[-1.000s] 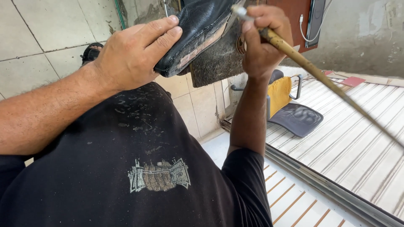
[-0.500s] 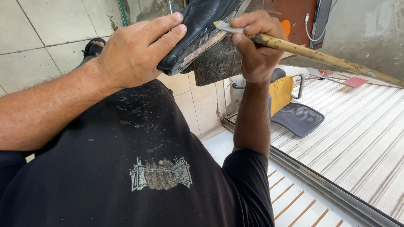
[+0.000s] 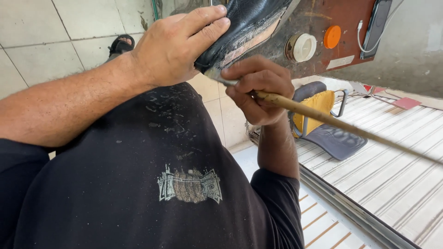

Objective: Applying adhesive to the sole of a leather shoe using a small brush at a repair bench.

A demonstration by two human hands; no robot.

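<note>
Black shoe (image 3: pixel 240 27) up high, far centre, gripped from the left by the left hand (image 3: pixel 177 46), fingers wrapped over it. Just beneath, the right hand (image 3: pixel 258 90) clenches a wooden-handled tool (image 3: pixel 323 117), tip touching the shoe's edge.

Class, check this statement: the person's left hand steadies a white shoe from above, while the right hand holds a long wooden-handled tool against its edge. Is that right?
Not quite. The head view shows the shoe is black, not white. The rest holds: the left hand steadies it from above, while the right hand holds the long wooden-handled tool against its edge.
</note>
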